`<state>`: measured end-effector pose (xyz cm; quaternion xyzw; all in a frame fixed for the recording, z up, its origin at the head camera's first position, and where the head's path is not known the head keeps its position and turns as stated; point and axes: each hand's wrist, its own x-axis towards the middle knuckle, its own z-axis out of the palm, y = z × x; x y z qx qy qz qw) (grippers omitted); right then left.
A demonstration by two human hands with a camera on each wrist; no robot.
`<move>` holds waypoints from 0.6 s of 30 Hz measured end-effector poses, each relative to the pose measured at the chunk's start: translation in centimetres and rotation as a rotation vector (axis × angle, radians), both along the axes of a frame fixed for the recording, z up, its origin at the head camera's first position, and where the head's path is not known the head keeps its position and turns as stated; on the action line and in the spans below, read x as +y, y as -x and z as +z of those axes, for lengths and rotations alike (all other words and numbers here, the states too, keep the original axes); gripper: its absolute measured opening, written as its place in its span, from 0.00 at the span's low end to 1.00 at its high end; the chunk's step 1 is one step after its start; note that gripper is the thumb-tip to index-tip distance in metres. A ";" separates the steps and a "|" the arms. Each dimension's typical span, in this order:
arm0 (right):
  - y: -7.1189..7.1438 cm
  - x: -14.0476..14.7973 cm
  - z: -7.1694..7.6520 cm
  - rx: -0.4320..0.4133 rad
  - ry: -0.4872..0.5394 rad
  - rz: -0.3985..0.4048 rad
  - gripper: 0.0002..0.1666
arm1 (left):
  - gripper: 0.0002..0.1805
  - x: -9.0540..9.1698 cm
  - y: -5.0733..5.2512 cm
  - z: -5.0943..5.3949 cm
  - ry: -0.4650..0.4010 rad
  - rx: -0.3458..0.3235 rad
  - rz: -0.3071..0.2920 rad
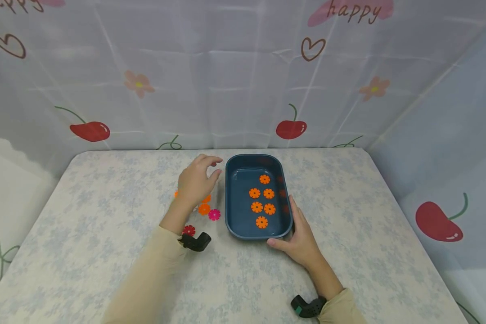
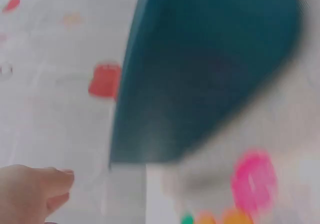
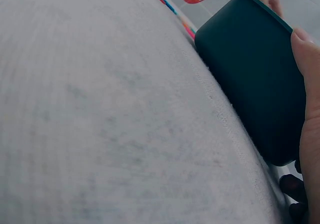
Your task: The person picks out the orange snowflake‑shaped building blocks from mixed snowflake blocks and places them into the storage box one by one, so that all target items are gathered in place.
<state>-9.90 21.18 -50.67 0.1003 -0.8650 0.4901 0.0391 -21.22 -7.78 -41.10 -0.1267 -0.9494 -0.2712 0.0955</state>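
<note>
A dark blue rectangular tub (image 1: 239, 189) stands on the table, with several orange notched plastic discs (image 1: 257, 207) lying on its floor. My right hand (image 1: 301, 238) holds the tub's near right corner, thumb at the front and fingers along the right side; the thumb is on the rim in the right wrist view. Beside the tub's left wall, my left hand (image 1: 195, 181) hovers with bent fingers and a gap between thumb and forefinger, nothing visible in it. Below that hand lie loose discs, among them an orange disc (image 1: 204, 209), a pink disc (image 1: 214, 214) and a red disc (image 1: 189, 230), partly hidden by the wrist.
A pale floral cloth covers the table (image 1: 105, 216). Behind it hangs a white curtain (image 1: 227, 90) printed with cherries and hearts. Black wrist cameras sit on the left wrist and the right wrist.
</note>
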 end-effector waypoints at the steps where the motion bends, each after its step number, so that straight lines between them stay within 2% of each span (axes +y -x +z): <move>1: 0.0 0.0 0.0 0.000 0.000 0.000 0.77 | 0.18 -0.8 0.0 -0.3 0.011 -0.028 0.009; 5: 0.0 0.1 0.0 -0.006 0.005 0.008 0.77 | 0.19 -3.3 -0.6 -1.3 0.058 -0.182 0.023; 10: 0.0 0.1 0.2 -0.020 0.017 0.004 0.77 | 0.21 -4.8 -1.6 -2.9 0.115 -0.326 0.029; 14: 0.0 0.1 0.1 -0.025 0.027 0.005 0.77 | 0.24 -5.1 -2.1 -3.9 0.159 -0.356 0.051; 18: 0.0 0.1 0.1 -0.023 0.025 0.003 0.77 | 0.25 -4.8 -2.2 -4.5 0.181 -0.341 0.066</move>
